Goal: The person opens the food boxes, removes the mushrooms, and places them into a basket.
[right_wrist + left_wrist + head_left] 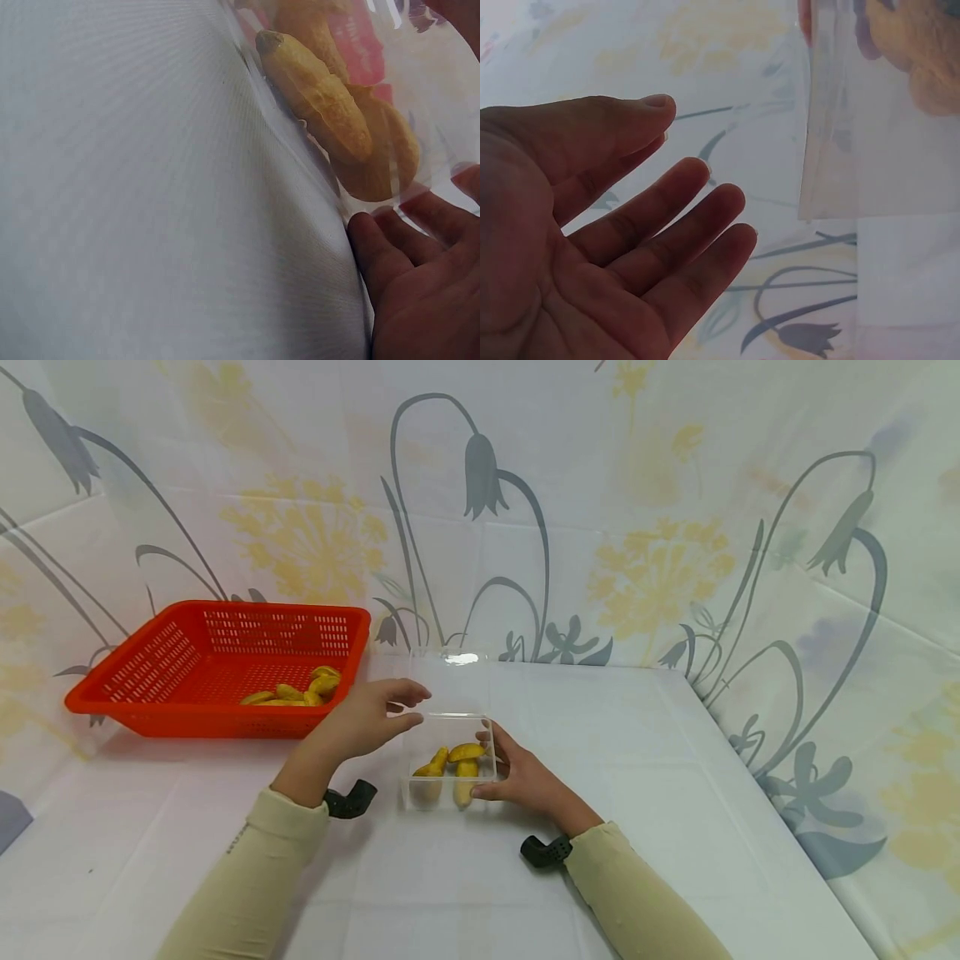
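Note:
A clear plastic box (pixel 420 779) stands on the white table, its transparent lid (pixel 450 685) raised at the back. Inside lie a yellow mushroom with a broad cap (pixel 467 767) and another yellow mushroom (pixel 431 768) to its left. My right hand (pixel 528 783) grips the box's right side, thumb at the near corner and fingers at the far one. Close up, the right wrist view has the mushrooms (pixel 319 97) behind the clear wall. My left hand (pixel 363 717) hovers at the box's upper left, fingers spread apart and holding nothing, as its palm (pixel 577 300) confirms.
At the left, a red perforated basket (pixel 202 720) holds several yellow mushrooms (pixel 300 695) in its near right corner. A flower-patterned cloth (pixel 555 568) hangs behind the table. Black wrist devices (pixel 351 799) sit on both sleeves.

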The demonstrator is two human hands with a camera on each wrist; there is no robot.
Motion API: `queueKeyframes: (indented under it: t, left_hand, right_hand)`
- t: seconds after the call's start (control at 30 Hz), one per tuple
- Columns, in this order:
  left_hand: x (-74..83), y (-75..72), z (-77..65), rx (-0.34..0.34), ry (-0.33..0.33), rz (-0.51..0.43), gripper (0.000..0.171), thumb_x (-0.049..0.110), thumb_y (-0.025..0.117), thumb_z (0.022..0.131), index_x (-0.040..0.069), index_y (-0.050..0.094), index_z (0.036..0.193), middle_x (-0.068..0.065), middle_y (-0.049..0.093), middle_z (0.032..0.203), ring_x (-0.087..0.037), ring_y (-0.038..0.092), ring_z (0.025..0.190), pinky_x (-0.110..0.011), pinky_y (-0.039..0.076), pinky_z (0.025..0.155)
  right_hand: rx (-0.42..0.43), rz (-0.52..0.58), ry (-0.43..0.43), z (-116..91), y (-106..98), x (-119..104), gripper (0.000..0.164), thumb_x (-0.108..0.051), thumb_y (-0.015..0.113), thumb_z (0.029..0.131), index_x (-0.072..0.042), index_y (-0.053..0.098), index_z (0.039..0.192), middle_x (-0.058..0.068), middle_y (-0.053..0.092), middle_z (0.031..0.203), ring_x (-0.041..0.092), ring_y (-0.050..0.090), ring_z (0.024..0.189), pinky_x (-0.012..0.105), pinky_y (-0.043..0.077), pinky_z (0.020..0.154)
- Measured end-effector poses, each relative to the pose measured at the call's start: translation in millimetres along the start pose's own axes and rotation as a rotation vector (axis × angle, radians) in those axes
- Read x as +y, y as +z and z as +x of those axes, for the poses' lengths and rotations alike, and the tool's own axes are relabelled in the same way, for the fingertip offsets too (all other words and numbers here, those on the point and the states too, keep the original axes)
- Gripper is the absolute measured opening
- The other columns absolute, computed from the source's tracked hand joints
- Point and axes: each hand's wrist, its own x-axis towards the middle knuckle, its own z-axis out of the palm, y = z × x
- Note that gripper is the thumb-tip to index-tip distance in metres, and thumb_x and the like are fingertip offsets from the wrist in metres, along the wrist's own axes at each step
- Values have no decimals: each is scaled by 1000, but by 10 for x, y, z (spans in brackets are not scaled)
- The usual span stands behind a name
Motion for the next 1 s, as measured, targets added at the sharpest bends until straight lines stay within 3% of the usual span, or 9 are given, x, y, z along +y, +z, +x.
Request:
queueKeyframes:
  t: [0.27,0.5,0.77,1.0]
  left_hand:
    - [32,90,8,-68,6,36,37,25,66,92,24,60,128,-2,64,126,-28,59,118,-43,54,95]
    - [47,155,6,-140,42,48,35,23,65,92,22,62,127,-2,66,122,-23,60,114,-41,54,95]
    - [70,237,27,-226,-5,22,32,17,65,92,23,65,123,-5,66,124,-22,60,114,-41,55,94]
    - [96,308,40,-247,-20,39,31,15,67,91,20,68,121,-3,68,120,-22,60,113,-41,55,94]
  right_hand:
    - [4,17,8,2,5,4,110,-34,83,76,-32,7,156,0,33,156,22,31,146,44,33,116]
    - [2,17,-4,-2,8,7,110,-35,82,76,-32,7,156,1,32,157,23,30,146,45,33,116]
    - [-3,5,-15,-1,3,22,110,-34,82,77,-29,6,157,2,33,157,24,29,147,44,32,116]
    - [-7,9,-15,-8,5,10,109,-35,81,77,-31,6,156,2,31,157,24,28,147,45,31,116]
